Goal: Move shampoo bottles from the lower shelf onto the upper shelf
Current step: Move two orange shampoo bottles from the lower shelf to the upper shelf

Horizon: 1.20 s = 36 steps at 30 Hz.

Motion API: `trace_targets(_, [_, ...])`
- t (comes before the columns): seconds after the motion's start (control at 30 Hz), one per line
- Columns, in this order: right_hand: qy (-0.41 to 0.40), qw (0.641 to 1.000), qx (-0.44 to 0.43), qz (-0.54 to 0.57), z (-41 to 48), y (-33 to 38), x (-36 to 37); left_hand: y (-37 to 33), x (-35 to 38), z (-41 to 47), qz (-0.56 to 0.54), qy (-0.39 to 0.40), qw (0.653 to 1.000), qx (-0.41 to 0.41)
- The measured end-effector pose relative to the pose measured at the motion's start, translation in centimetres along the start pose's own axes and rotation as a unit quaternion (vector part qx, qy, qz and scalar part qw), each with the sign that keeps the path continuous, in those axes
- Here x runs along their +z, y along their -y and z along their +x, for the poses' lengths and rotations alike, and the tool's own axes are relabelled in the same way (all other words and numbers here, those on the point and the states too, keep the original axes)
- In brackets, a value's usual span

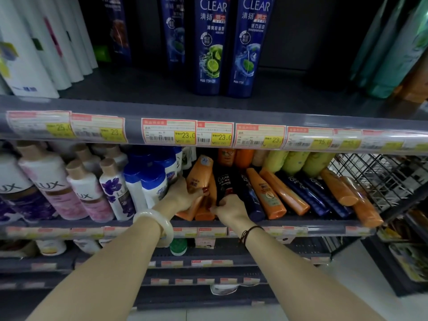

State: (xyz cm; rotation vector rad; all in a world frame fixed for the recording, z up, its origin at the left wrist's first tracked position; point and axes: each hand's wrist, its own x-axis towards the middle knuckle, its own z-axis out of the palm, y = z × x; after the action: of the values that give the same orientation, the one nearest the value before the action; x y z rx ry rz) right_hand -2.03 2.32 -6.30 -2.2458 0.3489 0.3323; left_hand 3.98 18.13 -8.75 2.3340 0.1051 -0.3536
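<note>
On the lower shelf point(301, 222) lie several orange and dark blue shampoo bottles, tipped on their sides. My left hand point(183, 193) grips an orange bottle point(200, 172) that leans upright at the left of the pile. My right hand point(229, 207) closes around the base of a black CLEAR bottle point(225, 179) right beside it. The upper shelf point(162, 89) carries two upright blue CLEAR bottles point(209, 45) at its middle, with bare shelf on either side of them.
White bottles point(34, 49) stand at the upper shelf's left and green ones point(391, 49) at its right. LUX bottles point(76, 188) and blue-capped white bottles point(150, 179) crowd the lower shelf's left. A price-tag rail point(208, 133) fronts the upper shelf. A wire basket point(379, 179) stands at right.
</note>
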Motion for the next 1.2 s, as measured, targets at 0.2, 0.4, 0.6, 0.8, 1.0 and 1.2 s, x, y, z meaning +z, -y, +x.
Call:
trace_targets(0.2, [0.007, 1.000, 0.019, 0.001, 0.3, 0.2, 0.0, -1.9, -1.4, -3.0, -0.068, 0.017, 0.998, -0.010])
trace_targets(0.4, [0.018, 1.000, 0.022, -0.012, 0.2, 0.5, 0.1, -1.9, -1.2, -3.4, -0.172, 0.075, 0.981, -0.054])
trace_targets(0.6, [0.054, 0.998, 0.027, 0.022, 0.2, 0.7, 0.1, -1.5, -0.6, -3.2, -0.200, 0.070, 0.975, -0.063])
trace_targets(0.8, [0.078, 0.996, 0.036, 0.026, 0.2, 0.6, 0.3, -1.2, -0.5, -3.4, -0.246, 0.074, 0.965, -0.057])
trace_targets(1.0, [0.075, 0.995, 0.035, 0.050, 0.0, 0.5, -0.5, -1.4, -0.7, -4.0, -0.274, 0.073, 0.959, -0.028])
trace_targets(1.2, [0.088, 0.990, 0.019, 0.108, -0.8, 0.1, -1.0, -1.9, -0.9, -4.5, -0.290, 0.055, 0.955, -0.033])
